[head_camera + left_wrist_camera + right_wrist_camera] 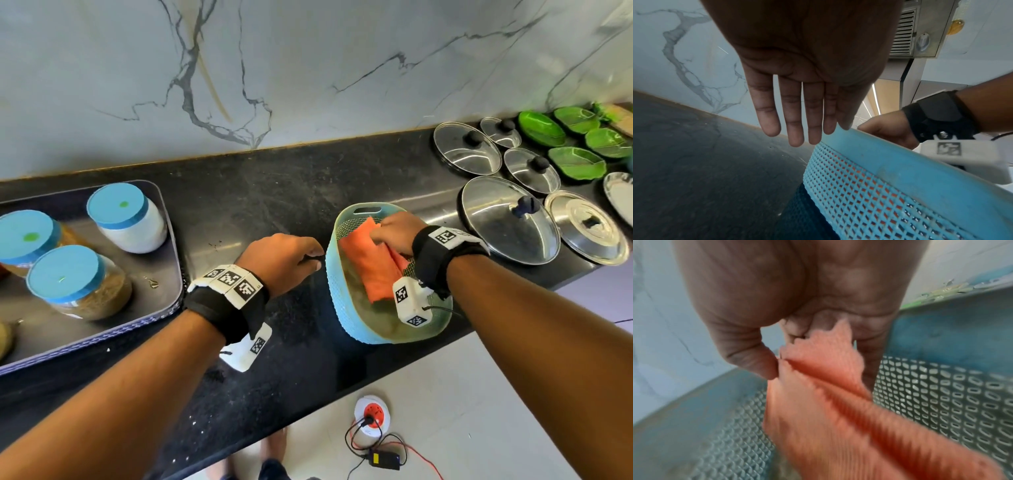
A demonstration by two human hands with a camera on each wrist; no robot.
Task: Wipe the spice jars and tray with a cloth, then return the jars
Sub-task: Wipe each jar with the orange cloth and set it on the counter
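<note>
While the black counter (260, 212) carries the tray (168, 240) of blue-lidded spice jars (78, 284) at far left, well apart from the blue mesh basket (334, 291), the orange cloth (373, 263) lies inside that basket. The right hand (397, 231) pinches the cloth's upper edge between thumb and curled fingers; the left hand (284, 255), fingers straight and holding nothing, hovers just beside the rim. A clean lift likely calls for steadying the basket.

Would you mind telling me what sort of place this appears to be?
Most likely a home kitchen: a black stone countertop against a marble-patterned wall, blue-lidded spice jars on a tray, and steel-rimmed glass pot lids laid out.
</note>
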